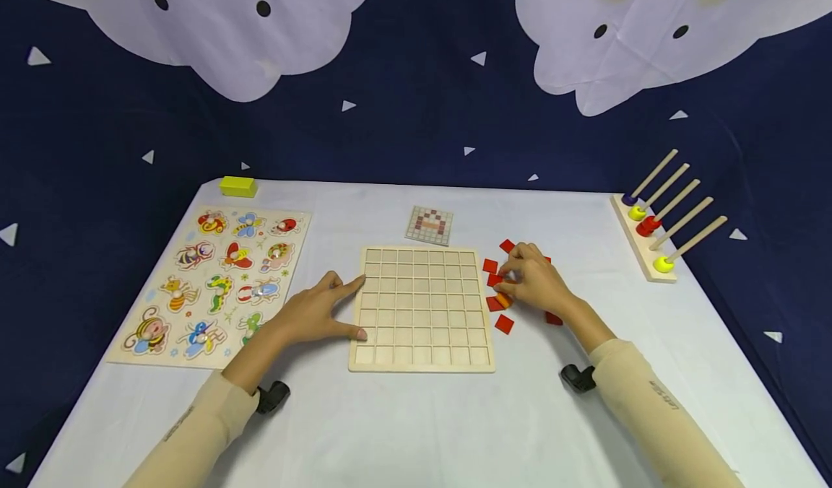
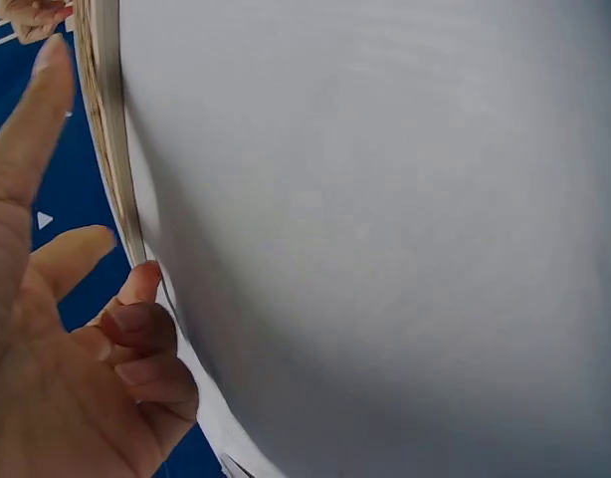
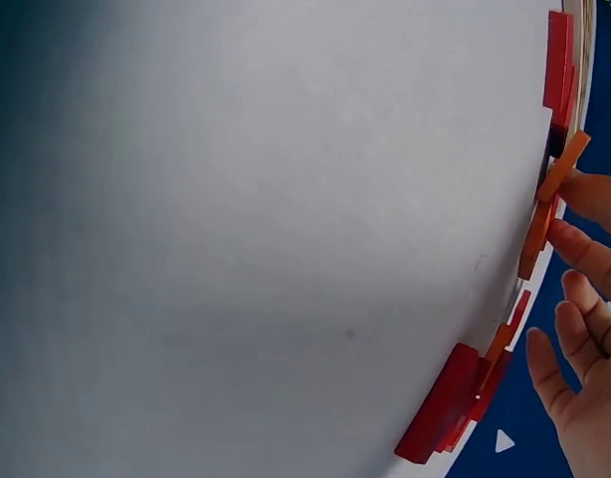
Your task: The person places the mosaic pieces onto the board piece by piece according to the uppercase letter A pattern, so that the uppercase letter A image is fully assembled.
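Observation:
The square wooden grid board (image 1: 421,371) lies flat on the table, its cells bare. My left hand (image 1: 318,307) rests at its left edge with index finger and thumb spread apart and their tips on the rim. On the board's right, my right hand (image 1: 536,279) reaches down among small square tiles, thumb and index finger bent round an orange tile (image 3: 534,242). Another orange tile (image 3: 567,164) leans tilted against the thumb. Red tiles (image 1: 504,324) lie scattered about these fingers, some partly hidden under the hand.
A small pattern card (image 1: 429,225) lies behind the board. An insect picture puzzle (image 1: 208,286) covers the table's left side, with a yellow block (image 1: 238,186) beyond it. A pegged wooden stand (image 1: 659,271) with colored beads stands far right.

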